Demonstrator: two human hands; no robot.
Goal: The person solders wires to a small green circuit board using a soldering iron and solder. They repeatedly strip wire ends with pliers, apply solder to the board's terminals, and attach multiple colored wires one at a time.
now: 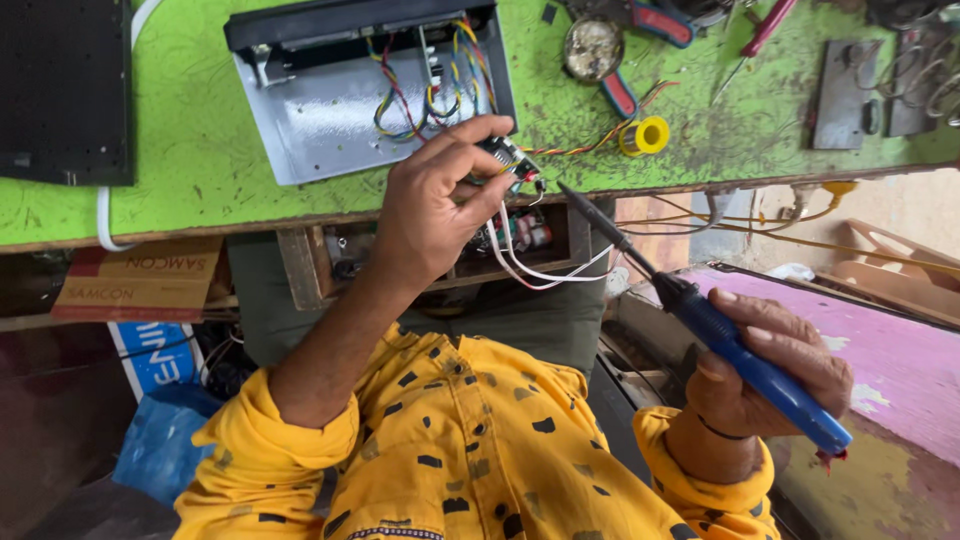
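Note:
My left hand (435,215) pinches a small circuit board (512,160) at the front edge of the green workbench (180,130). White and red wires (545,272) hang from the board in a loop below the bench edge. My right hand (785,375) grips the blue handle of a soldering iron (715,325). Its dark shaft points up and left, and its tip sits just right of the board, close to touching it. Behind the board lies an open grey metal case (310,115) with coloured wire bundles inside.
A yellow solder spool (648,135), a round tin (593,47) and red-and-blue-handled pliers (640,60) lie at the back right of the bench. A black box (60,90) stands at the left. A cardboard box (140,280) sits under the bench; a pink surface (890,350) is at the right.

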